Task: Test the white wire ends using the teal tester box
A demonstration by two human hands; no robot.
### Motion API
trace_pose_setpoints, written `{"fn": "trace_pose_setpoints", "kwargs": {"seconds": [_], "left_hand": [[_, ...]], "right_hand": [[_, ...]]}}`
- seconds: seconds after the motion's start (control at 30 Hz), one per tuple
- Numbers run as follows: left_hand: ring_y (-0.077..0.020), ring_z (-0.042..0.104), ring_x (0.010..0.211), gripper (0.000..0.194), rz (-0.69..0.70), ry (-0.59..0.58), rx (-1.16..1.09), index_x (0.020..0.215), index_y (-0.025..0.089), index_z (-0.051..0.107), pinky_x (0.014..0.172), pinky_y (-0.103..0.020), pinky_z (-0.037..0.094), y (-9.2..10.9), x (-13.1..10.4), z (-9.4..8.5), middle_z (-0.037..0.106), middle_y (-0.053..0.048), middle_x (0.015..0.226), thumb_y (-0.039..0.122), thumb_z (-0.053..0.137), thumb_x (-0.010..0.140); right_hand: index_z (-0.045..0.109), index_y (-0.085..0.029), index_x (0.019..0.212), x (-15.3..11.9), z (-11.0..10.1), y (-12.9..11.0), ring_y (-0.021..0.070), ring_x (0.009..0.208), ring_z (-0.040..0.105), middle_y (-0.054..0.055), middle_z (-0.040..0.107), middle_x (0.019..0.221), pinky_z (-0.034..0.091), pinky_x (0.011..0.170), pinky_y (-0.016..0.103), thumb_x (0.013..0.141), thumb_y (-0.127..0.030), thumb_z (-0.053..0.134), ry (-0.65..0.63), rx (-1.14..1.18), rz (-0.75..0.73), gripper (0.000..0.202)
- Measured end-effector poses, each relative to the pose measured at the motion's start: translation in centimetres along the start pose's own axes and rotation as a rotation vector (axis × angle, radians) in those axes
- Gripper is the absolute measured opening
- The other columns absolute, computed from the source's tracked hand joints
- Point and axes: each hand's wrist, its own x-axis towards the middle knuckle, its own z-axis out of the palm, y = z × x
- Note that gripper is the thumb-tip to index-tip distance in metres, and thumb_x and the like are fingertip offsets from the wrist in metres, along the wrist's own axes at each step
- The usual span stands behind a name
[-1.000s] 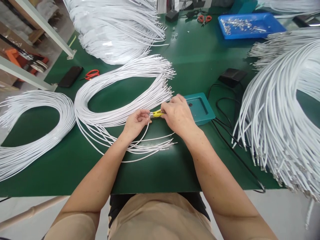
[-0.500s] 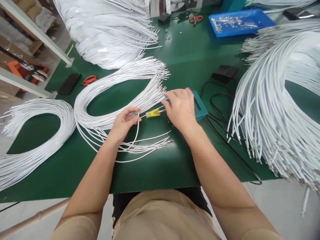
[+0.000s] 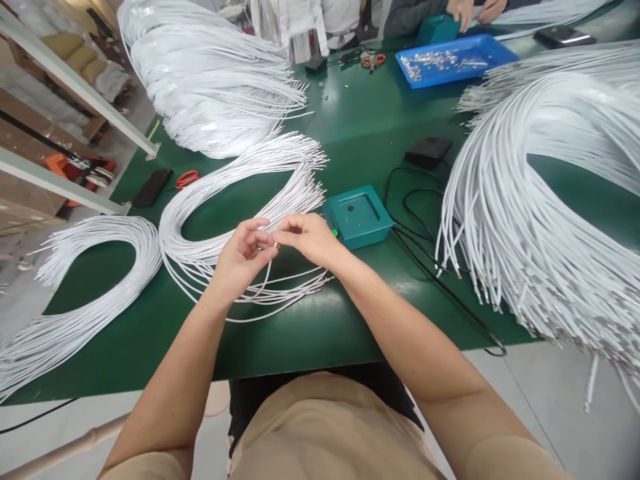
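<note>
White wire (image 3: 269, 271) sits pinched in the curled left hand (image 3: 245, 257) over the green tabletop (image 3: 300, 340), while the right hand (image 3: 309, 238), back upward, meets those fingertips, its own grip impossible to tell.

Dark flat phone (image 3: 153, 187) at table's left side, red-handled snips (image 3: 187, 179) just beside it. Pale metal posts (image 3: 93, 91) beyond; orange-and-black wheeled equipment (image 3: 65, 163) on floor behind. Far side: second red-handled pair (image 3: 373, 62), dark glossy slab (image 3: 565, 36), co-worker's grey sleeve (image 3: 413, 16).
</note>
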Motion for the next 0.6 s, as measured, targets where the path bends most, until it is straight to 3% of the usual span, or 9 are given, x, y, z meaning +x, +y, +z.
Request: {"fn": "trace_pose_setpoints", "kwargs": {"seconds": [0.1, 0.17, 0.23, 0.27, 0.37, 0.4, 0.47, 0.53, 0.6], "left_hand": [[-0.0157, 0.065, 0.081, 0.051, -0.071, -0.085, 0.008, 0.120, 0.025, 0.053, 0.080, -0.030, 0.053, 0.6, -2.3, -0.4, 0.067, -0.001, 0.084, 0.030, 0.075, 0.075], [-0.0177, 0.066, 0.081, 0.052, -0.187, -0.279, 0.081, 0.125, 0.026, 0.053, 0.077, -0.032, 0.054, 0.7, -3.6, -1.6, 0.070, -0.004, 0.089, 0.035, 0.072, 0.078], [-0.0201, 0.067, 0.085, 0.051, -0.316, -0.478, 0.268, 0.126, 0.026, 0.057, 0.078, -0.033, 0.055, 0.4, -3.9, -3.6, 0.070, -0.009, 0.108, 0.040, 0.070, 0.078], [-0.0221, 0.067, 0.091, 0.050, -0.306, -0.421, 0.378, 0.124, 0.024, 0.060, 0.084, -0.035, 0.053, 0.0, -3.7, -4.9, 0.069, -0.010, 0.114, 0.044, 0.069, 0.078], [-0.0292, 0.060, 0.113, 0.062, -0.156, 0.039, 0.814, 0.131, 0.019, 0.054, 0.100, -0.044, 0.045, -1.9, -1.7, -9.0, 0.063, -0.013, 0.126, 0.055, 0.058, 0.081], [-0.0324, 0.053, 0.123, 0.069, -0.091, 0.083, 0.991, 0.135, 0.016, 0.051, 0.105, -0.046, 0.039, -2.7, -0.8, -10.2, 0.054, -0.016, 0.137, 0.057, 0.058, 0.080], [-0.0375, 0.040, 0.135, 0.089, -0.046, -0.022, 1.235, 0.139, 0.007, 0.045, 0.111, -0.047, 0.031, -4.2, 0.8, -12.2, 0.045, -0.022, 0.145, 0.062, 0.062, 0.072], [-0.0375, 0.045, 0.130, 0.090, -0.091, -0.108, 1.387, 0.139, 0.009, 0.045, 0.111, -0.048, 0.029, -5.4, 2.1, -13.4, 0.052, -0.022, 0.136, 0.065, 0.060, 0.071], [-0.0349, 0.053, 0.121, 0.083, -0.117, -0.131, 1.459, 0.135, 0.014, 0.052, 0.107, -0.044, 0.034, -5.9, 2.8, -13.8, 0.058, -0.018, 0.128, 0.068, 0.055, 0.073]], "right_hand": [[0.067, -0.012, 0.068, 0.0, -1.1, -0.2, 0.0104, 0.064, 0.054, -0.001, 0.061, 0.063, 0.040, 0.065, 0.023, 0.082, -0.038, 0.058, -0.147, 0.100, 0.016, 0.030], [0.068, -0.012, 0.071, 0.0, -2.2, -0.2, 0.0103, 0.063, 0.053, -0.001, 0.061, 0.063, 0.039, 0.065, 0.022, 0.086, -0.042, 0.053, -0.036, 0.028, -0.013, 0.037], [0.068, -0.013, 0.072, 0.1, -3.3, 0.1, 0.0103, 0.062, 0.051, -0.001, 0.060, 0.063, 0.036, 0.064, 0.022, 0.088, -0.042, 0.051, 0.185, -0.156, -0.038, 0.037], [0.068, -0.014, 0.071, 0.2, -3.7, 0.3, 0.0105, 0.062, 0.050, -0.001, 0.060, 0.062, 0.034, 0.063, 0.023, 0.089, -0.042, 0.050, 0.277, -0.266, -0.039, 0.037], [0.066, -0.015, 0.070, 0.2, -3.5, 0.8, 0.0124, 0.065, 0.050, 0.001, 0.061, 0.066, 0.031, 0.062, 0.025, 0.092, -0.039, 0.047, 0.363, -0.557, -0.029, 0.038], [0.066, -0.015, 0.072, 0.1, -2.8, 0.8, 0.0136, 0.068, 0.052, 0.002, 0.064, 0.070, 0.032, 0.063, 0.025, 0.093, -0.039, 0.045, 0.336, -0.636, -0.048, 0.039], [0.068, -0.015, 0.079, -0.2, -1.0, 0.9, 0.0168, 0.078, 0.057, 0.007, 0.068, 0.083, 0.036, 0.069, 0.027, 0.096, -0.035, 0.041, 0.238, -0.771, -0.136, 0.038], [0.069, -0.013, 0.086, -0.6, 1.2, 1.0, 0.0203, 0.089, 0.060, 0.010, 0.070, 0.092, 0.039, 0.077, 0.030, 0.098, -0.034, 0.038, 0.051, -0.865, -0.238, 0.040], [0.070, -0.011, 0.095, -1.1, 3.1, 1.3, 0.0239, 0.098, 0.061, 0.013, 0.070, 0.100, 0.041, 0.085, 0.034, 0.098, -0.033, 0.039, -0.199, -0.907, -0.239, 0.038]]}}
